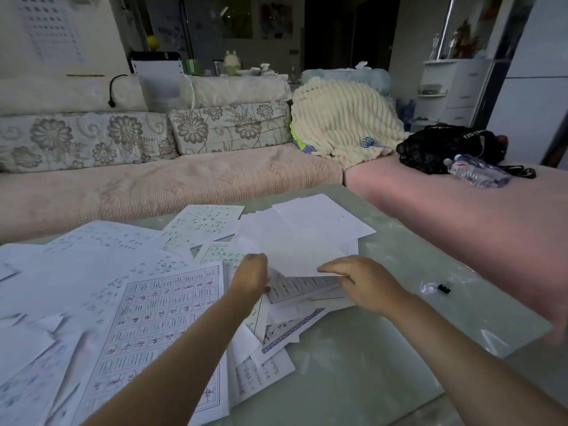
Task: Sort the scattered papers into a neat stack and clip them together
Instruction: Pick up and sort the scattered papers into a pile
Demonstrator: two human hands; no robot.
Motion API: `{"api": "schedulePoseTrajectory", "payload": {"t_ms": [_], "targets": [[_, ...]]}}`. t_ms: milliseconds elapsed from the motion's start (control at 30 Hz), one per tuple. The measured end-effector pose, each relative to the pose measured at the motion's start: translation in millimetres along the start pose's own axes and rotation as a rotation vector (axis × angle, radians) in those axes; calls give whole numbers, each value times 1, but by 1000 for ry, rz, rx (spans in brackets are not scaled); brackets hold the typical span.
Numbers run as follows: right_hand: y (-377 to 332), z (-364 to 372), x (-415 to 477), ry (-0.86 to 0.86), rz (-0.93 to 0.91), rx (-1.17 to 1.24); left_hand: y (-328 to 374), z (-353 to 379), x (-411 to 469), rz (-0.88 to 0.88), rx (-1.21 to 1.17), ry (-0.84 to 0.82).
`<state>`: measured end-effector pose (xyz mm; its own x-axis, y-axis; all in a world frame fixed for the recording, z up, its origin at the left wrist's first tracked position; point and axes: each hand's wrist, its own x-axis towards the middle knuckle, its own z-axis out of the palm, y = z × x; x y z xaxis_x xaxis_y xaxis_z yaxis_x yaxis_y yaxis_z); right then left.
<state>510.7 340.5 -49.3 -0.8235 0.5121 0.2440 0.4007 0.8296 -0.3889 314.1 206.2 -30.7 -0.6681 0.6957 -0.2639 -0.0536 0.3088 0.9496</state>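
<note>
Tabletop [353,364]: glass. The near right part in front of me is bare, and paper covers the left half out to the left edge.
Loose papers [92,272]: they lie fanned from the near left corner toward the middle, all to the left of my hands. A large gridded sheet [159,333] lies on top under my left forearm, its long axis running away from me.
Paper count: I can make out about a dozen loose sheets, but they overlap too much for a firm number.
Left hand [250,276]: the fingers are curled around the near left corner of the bundle and grip it.
Right hand [365,284]: it pinches the bundle's near right edge, with the thumb on top and the fingers underneath.
Bundle [301,244]: one partly squared sheaf of white sheets at the middle of the tabletop. It reaches from my hands toward the far edge, and its corners are splayed.
Binder clip [444,288]: one black clip by the right edge, with a small clear object [427,287] just beside it.
Key relation: the clip lies to the right of the bundle and apart from it. My right hand is the nearer one, and the uncollected sheets are on my left hand's side.
Judgement: gathering comes first and clipping later.
Beyond the far edge: one sofa [153,186], one cream blanket [341,121], one black bag [445,146] and one water bottle [478,172].
</note>
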Motion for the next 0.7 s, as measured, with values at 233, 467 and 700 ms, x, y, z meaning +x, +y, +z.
{"api": "schedulePoseTrajectory", "payload": {"t_ms": [233, 467, 700], "targets": [[-23, 12, 8, -369, 45, -214, -1, -15, 22, -32, 121, 146], [4, 1, 51, -30, 391, 218, 17, -29, 50, 112, 266, 260], [60, -2, 134, 9, 539, 115, 33, -25, 116, 55, 287, 313]]}}
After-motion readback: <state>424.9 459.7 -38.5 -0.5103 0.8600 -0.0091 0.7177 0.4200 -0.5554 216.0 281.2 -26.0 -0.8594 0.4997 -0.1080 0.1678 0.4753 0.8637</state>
